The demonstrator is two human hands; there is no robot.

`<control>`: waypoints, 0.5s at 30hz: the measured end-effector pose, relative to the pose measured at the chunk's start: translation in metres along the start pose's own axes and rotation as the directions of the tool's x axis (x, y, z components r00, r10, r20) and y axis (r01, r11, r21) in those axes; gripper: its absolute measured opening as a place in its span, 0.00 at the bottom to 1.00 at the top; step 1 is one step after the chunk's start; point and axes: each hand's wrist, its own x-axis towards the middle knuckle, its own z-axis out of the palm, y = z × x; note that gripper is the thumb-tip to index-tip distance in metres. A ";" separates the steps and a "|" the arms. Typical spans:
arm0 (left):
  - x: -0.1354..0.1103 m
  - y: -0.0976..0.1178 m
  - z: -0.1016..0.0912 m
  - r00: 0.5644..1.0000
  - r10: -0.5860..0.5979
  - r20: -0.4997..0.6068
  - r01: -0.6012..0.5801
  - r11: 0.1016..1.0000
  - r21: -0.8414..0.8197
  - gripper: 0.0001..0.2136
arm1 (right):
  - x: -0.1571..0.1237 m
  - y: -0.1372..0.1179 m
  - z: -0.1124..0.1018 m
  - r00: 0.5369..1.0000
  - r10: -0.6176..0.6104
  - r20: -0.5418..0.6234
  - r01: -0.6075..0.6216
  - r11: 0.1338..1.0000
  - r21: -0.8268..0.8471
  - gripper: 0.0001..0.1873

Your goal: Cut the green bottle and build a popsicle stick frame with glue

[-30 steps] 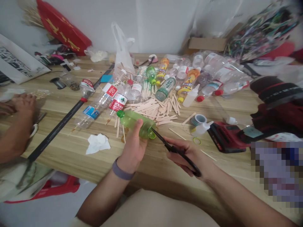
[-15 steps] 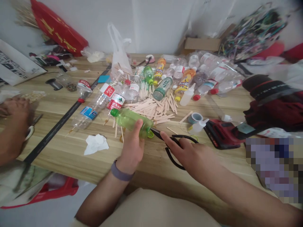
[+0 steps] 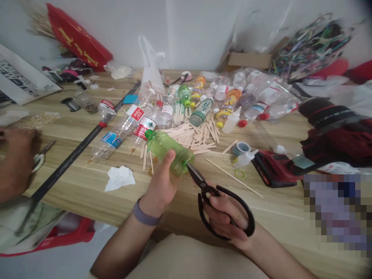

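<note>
Two hands work over the bench [image 3: 87, 186]: the left hand [image 3: 162, 184] has its grip wrapped round a green plastic bottle [image 3: 167, 145], held tilted above the near edge. The right hand [image 3: 226, 219] has its grip closed through the loops of black scissors [image 3: 203, 186], whose blade tips meet the bottle's base. A crumpled tissue [image 3: 119, 177] lies just left, with craft sticks [image 3: 192, 133] behind.

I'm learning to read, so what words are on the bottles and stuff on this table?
"纯", probably: red label of a clear bottle.
Label of the next clear bottle: too blurred.
Black letters on the white board: too blurred.
Gold characters on the red bag: too blurred.
No text shows on the green bottle or scissors.
</note>
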 end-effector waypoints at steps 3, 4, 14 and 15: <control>-0.006 0.000 -0.003 0.998 0.061 -0.028 -0.059 0.997 0.052 0.11 | -0.009 -0.012 -0.009 0.924 -0.355 -0.141 0.153 0.683 -0.714 0.25; -0.008 0.000 -0.004 0.995 0.089 -0.042 -0.085 0.992 0.092 0.10 | -0.012 -0.016 -0.013 0.858 -0.507 -0.081 0.126 0.360 -0.924 0.24; -0.021 0.008 0.026 0.963 0.243 -0.117 -0.200 0.934 0.296 0.11 | -0.006 -0.011 -0.035 0.637 -0.664 0.391 -0.147 -0.603 -0.784 0.23; -0.020 0.008 0.027 0.957 0.266 -0.113 -0.224 0.930 0.291 0.11 | -0.005 -0.010 -0.037 0.645 -0.701 0.304 -0.091 -0.465 -0.880 0.23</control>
